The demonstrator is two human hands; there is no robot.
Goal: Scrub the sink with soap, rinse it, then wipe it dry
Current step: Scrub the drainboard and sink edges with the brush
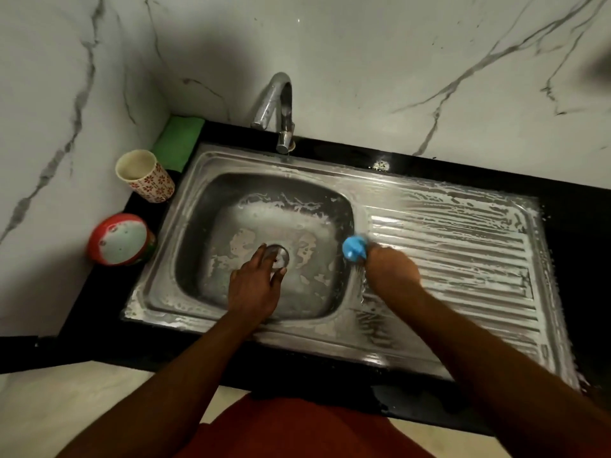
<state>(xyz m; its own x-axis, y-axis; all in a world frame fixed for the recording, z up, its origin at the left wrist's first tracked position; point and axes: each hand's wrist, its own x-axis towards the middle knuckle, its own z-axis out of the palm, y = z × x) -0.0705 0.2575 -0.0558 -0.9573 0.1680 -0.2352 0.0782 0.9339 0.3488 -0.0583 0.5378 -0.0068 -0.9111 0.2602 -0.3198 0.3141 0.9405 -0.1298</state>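
Stainless steel sink [330, 328], set into a black tabletop [578, 226], carries white lather on the basin floor around the drain [280, 256] and over the ribbed drainboard [463, 252] to the right of the drain. The left hand [253, 287] lies over the drain with fingers spread and nearly straight, holding nothing; whether it presses on the steel cannot be told. The right hand [391, 271] is curled round a blue scrubber [354, 247], which sits on the ridge just right of the drain, between basin and drainboard. Assessed stage: soaping; rinse and wipe not yet done. Risks noted. First, lather makes the steel slick, so a bracing left hand could slide and the scrubber could slip from wet fingers. Second, foam reaches the sink's edge far right of the drain, and hard outward strokes may push it onto the tabletop. Third, a palm over the drain would hold back water once the tap [279, 107], behind the drain, runs. Fourth, a red bowl [122, 239] of suds and a patterned cup [145, 176] stand left of the drain, where a wide forearm could tip them. A green cloth [180, 140], behind and left of the drain, could be soaked by spray before drying.
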